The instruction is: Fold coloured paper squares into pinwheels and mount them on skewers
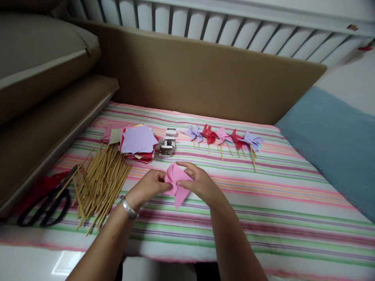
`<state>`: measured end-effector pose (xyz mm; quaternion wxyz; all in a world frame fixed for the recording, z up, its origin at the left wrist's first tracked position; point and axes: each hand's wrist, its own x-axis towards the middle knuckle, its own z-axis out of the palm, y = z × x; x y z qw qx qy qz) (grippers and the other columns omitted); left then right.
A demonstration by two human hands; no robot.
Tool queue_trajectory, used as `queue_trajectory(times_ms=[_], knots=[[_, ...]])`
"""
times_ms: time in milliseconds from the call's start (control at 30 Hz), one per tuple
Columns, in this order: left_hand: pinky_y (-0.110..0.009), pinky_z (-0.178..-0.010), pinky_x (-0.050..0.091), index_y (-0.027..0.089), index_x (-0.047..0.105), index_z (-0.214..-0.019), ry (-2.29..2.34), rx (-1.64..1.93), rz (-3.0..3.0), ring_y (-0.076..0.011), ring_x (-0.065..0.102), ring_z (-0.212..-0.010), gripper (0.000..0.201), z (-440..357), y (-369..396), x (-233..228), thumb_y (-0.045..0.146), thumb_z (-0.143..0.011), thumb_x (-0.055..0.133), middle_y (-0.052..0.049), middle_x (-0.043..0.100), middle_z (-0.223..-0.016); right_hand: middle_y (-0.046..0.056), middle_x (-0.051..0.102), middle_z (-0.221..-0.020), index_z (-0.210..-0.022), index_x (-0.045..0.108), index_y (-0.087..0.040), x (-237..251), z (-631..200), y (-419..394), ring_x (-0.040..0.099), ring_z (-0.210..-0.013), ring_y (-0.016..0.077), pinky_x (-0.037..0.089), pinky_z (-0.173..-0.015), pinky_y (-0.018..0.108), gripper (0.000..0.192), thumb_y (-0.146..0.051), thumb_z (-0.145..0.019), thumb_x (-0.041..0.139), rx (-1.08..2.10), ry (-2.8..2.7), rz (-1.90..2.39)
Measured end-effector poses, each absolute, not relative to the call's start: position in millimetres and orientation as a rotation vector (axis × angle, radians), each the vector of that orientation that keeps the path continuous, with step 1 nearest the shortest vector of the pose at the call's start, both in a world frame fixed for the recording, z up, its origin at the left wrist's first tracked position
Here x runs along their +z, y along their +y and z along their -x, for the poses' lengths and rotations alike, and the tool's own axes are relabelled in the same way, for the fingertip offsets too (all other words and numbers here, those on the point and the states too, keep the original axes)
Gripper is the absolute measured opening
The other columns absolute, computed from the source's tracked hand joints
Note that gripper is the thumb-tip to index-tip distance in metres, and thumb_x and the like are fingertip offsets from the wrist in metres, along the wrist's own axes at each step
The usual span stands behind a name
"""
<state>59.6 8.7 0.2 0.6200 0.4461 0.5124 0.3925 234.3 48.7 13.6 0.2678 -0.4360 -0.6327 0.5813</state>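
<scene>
Pink paper (pixel 177 183), partly folded into pinwheel blades, is held between both hands just above a striped cloth (pixel 263 203). Left hand (pixel 149 187) pinches the paper's left edge, fingers curled and pressed together on it; a metal bracelet (pixel 129 208) sits on that wrist. Right hand (pixel 199 183) grips the right side, index finger laid along the top fold, thumb underneath. One pointed blade hangs down between the two hands.

Left of the left hand lies a loose pile of wooden sticks (pixel 99 183), and beyond that, further left, black scissors (pixel 43 207) resting partly on red paper. Ahead of the left hand sits a stack of coloured paper squares (pixel 137 140), lilac on top. Directly ahead of both hands stands a small white stapler-like tool (pixel 167 143); its exact type cannot be told. Ahead and to the right of the right hand, finished pinwheels (pixel 222 136) on sticks lie in a row, lilac, red and pink.
</scene>
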Motion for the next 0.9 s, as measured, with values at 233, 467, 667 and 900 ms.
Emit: queue_trajectory(times_ms=[233,467,667,900], knots=[[-0.024,-0.054,0.035,0.013,0.063,-0.062,1.173,0.804,-1.084,-0.0123,0.050,-0.055,0.013,-63,11,-6,0.025,-0.061,0.067,0.002,0.057,-0.057,0.001,0.064,-0.108,-0.110,0.060,-0.023,7,-231,48,0.058,-0.098,0.0202,0.043,-0.084,0.031,0.049,-0.011,-0.064,0.065,1.502,-1.802,1.130],[-0.028,-0.070,0.045,0.017,0.063,-0.090,1.143,1.131,-0.840,-0.0150,0.061,-0.069,0.034,-62,12,2,0.027,-0.060,0.076,0.000,0.065,-0.074,0.000,0.066,-0.087,-0.099,0.063,-0.020,-1,-231,56,0.060,-0.077,0.0181,0.046,-0.069,0.029,0.038,-0.016,-0.062,0.066,1.589,-1.431,1.120],[-0.023,-0.065,0.044,0.014,0.066,-0.075,0.991,1.216,-0.620,-0.0106,0.058,-0.063,0.022,-83,11,-2,0.026,-0.061,0.077,-0.002,0.066,-0.071,0.000,0.067,-0.077,-0.088,0.063,-0.017,-1,-225,56,0.058,-0.066,0.0156,0.046,-0.064,0.028,0.032,-0.019,-0.058,0.072,1.576,-1.057,1.069],[-0.020,-0.058,0.041,0.012,0.071,-0.073,1.019,1.338,-0.499,-0.0090,0.056,-0.057,0.020,-93,15,-15,0.024,-0.059,0.077,-0.003,0.069,-0.065,0.000,0.067,-0.080,-0.088,0.063,-0.017,-6,-208,47,0.060,-0.071,0.0158,0.047,-0.068,0.028,0.027,-0.018,-0.063,0.070,1.596,-1.032,0.994]])
